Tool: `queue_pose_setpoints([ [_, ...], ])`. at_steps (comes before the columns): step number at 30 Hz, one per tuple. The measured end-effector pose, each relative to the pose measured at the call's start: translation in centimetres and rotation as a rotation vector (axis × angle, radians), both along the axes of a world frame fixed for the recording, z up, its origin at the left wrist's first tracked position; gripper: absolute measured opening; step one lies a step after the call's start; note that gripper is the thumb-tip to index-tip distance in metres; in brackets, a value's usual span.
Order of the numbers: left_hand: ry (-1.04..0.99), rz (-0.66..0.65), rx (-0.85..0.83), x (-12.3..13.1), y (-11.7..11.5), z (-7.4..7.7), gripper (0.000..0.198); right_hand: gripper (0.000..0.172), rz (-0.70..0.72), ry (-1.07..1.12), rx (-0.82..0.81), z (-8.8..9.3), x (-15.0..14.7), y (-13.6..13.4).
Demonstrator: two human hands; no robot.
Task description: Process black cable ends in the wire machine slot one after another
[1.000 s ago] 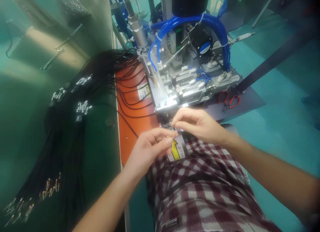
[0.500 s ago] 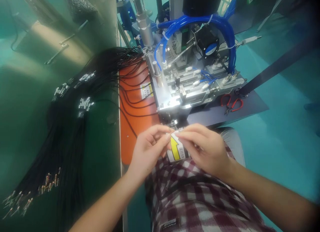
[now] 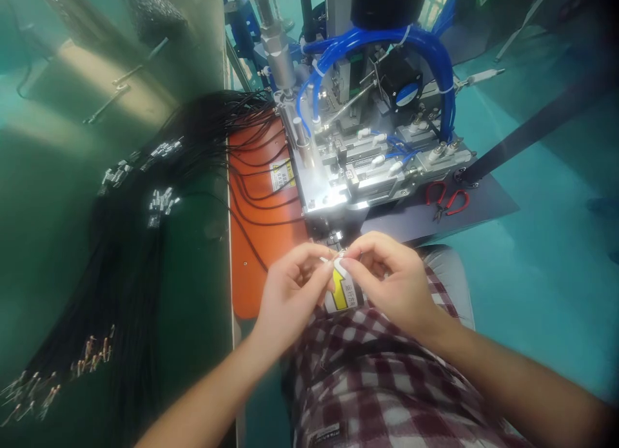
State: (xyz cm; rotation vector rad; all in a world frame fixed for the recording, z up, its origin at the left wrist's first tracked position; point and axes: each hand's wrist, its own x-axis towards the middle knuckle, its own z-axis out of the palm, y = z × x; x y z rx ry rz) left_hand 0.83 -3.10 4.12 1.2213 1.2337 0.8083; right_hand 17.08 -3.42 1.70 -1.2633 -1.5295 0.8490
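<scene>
Pliers (image 3: 447, 203) lie by the machine (image 3: 326, 190) as left hand (image 3: 293, 290) and right hand (image 3: 399, 283) pinch a tiny white piece (image 3: 341, 254) above the arrow label (image 3: 340, 293).

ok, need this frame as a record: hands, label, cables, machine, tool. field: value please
left hand: bare left hand, fingertips pinching a small pale thin piece, too small to identify
right hand: bare right hand, fingertips meeting at the same piece
label: white label with yellow arrow, partly behind the fingers
cables: thin black cables, running across the orange flat plate
machine: silver metal machine with blue tubes
tool: red-handled pliers, on the grey flat plate
</scene>
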Motion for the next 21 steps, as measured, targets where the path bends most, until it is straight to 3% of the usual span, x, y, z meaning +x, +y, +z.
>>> queue_pose_setpoints([
  [5,0.082,0.030,0.095,0.3,-0.7,-0.3,0.011,0.011,0.075,-0.123,0.181,0.1,-0.1,-0.3],
  [7,0.008,0.052,0.087,0.5,-0.9,-0.3,0.011,0.011,0.063,-0.009,0.061,0.3,-0.4,-0.5],
  [11,-0.128,0.092,0.041,0.7,-1.0,-0.1,0.012,0.013,0.094,0.370,-0.347,0.6,-1.0,-0.8],
  [13,-0.139,0.086,0.019,0.6,-0.8,0.1,0.013,0.014,0.101,0.415,-0.381,0.7,-1.1,-0.8],
  [21,-0.051,0.062,-0.001,0.0,-0.2,0.5,0.014,0.010,0.037,0.042,-0.011,0.4,-0.3,-0.1],
])
